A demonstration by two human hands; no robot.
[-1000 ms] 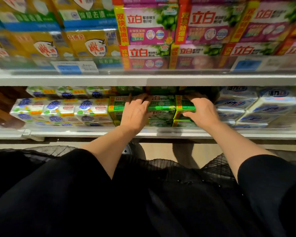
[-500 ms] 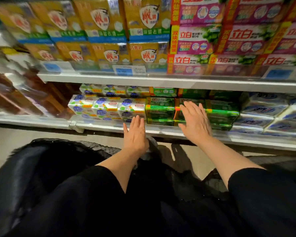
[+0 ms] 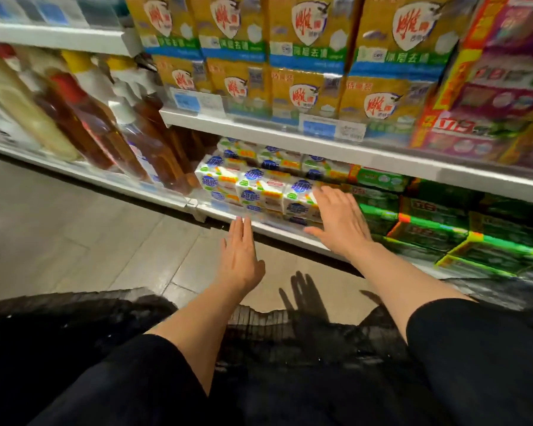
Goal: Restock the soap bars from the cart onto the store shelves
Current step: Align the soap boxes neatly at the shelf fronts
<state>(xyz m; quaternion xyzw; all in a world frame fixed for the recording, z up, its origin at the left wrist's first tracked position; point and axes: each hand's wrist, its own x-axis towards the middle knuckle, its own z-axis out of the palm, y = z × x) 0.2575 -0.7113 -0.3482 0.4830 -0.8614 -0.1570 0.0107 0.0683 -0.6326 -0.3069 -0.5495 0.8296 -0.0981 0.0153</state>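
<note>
We note the lower shelf (image 3: 277, 230) carrying white soap bars (image 3: 260, 189) at left and green soap bars (image 3: 437, 224) at right; yellow soap boxes (image 3: 308, 56) fill the shelf above. Brown bottles (image 3: 105, 124) stand further left. Our right hand (image 3: 340, 221) hovers before the white bars, fingers straight, holding nothing. Our left hand (image 3: 239, 258) is flat and empty above the floor (image 3: 74, 241).

amber bottles (image 3: 111, 127), tiled floor (image 3: 74, 229)
</note>
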